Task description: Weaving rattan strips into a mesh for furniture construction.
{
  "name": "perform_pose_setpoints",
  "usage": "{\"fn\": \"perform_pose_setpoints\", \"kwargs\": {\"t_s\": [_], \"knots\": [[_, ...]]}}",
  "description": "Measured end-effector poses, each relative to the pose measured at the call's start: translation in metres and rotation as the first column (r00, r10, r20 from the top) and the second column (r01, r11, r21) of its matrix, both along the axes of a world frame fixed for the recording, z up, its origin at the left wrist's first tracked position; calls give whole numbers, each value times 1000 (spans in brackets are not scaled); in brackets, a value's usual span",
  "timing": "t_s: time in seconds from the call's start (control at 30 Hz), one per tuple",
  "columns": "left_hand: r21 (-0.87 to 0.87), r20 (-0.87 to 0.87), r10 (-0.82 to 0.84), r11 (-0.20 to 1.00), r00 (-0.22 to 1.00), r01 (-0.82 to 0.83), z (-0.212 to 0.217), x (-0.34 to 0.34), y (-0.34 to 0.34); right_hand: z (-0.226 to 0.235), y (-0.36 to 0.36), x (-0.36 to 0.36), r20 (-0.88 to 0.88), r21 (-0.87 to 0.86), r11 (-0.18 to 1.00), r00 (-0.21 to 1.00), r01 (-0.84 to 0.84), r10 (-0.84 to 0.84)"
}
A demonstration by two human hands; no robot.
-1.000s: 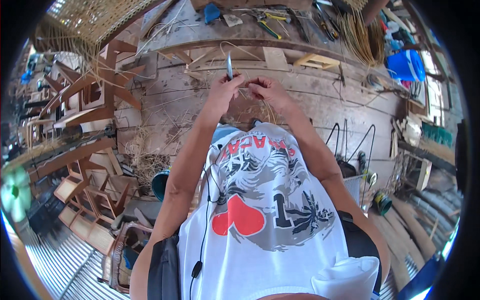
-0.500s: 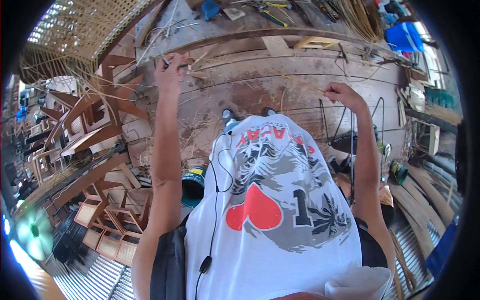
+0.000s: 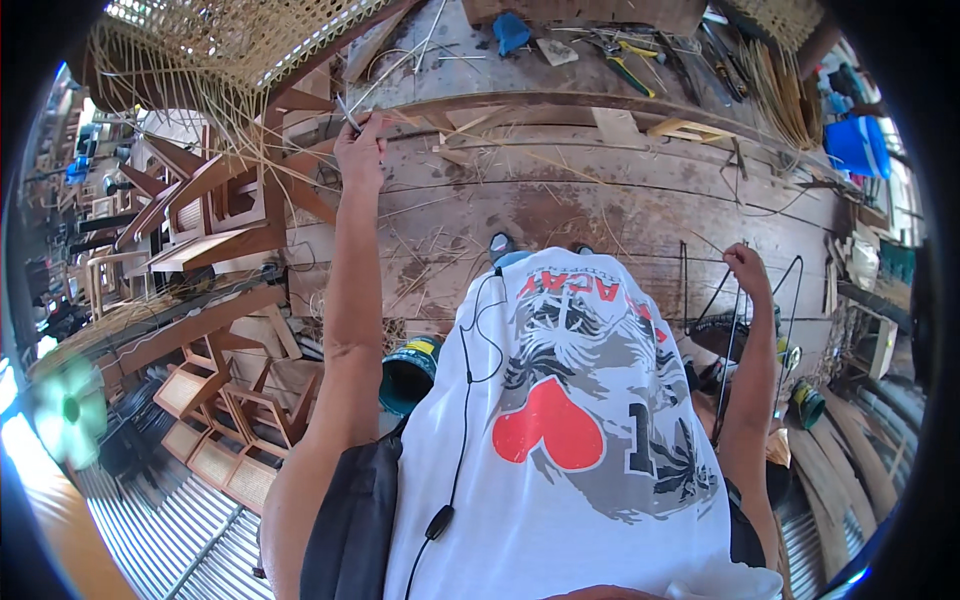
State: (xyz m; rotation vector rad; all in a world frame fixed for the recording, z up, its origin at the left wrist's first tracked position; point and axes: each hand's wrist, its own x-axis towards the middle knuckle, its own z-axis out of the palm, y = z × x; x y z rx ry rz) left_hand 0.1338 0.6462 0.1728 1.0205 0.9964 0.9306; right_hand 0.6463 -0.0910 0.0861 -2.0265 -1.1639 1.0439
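Observation:
My left hand (image 3: 362, 150), its arm stretched far forward, is closed around a slim metal tool (image 3: 346, 110) whose exact kind I cannot make out. It is just right of the loose strands hanging from a woven cane panel (image 3: 230, 50). Out to the right, my right hand (image 3: 746, 268) is closed, its fingers pinching the end of a thin rattan strand (image 3: 570, 165). That pale strand runs across the floor boards toward my left hand. Whether the left fingers also grip it is hidden.
A bench (image 3: 560, 97) ahead bears pliers (image 3: 628, 75), a blue scrap (image 3: 511, 34) and a bundle of strands (image 3: 785, 105). Wooden chair frames (image 3: 205, 200) crowd the left. A dark green bucket (image 3: 408, 372) stands beside me; a blue bucket (image 3: 857, 146) is far right.
The view has shifted, so the surroundings sit farther right. My right hand has drawn back and outward with the strand. My left hand stays near the cane panel, still holding the metal tool.

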Motion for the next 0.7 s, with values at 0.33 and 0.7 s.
{"fn": "perform_pose_setpoints", "kwargs": {"t_s": [0.33, 0.7], "knots": [[18, -105, 75, 997, 992, -74, 53, -77, 72, -19, -63, 27, 220, -16, 1000, 975, -2, 5], [-143, -231, 160, 970, 960, -196, 19, -6, 48, -26, -90, 109, 10, -347, 896, 956, 277, -292]]}}
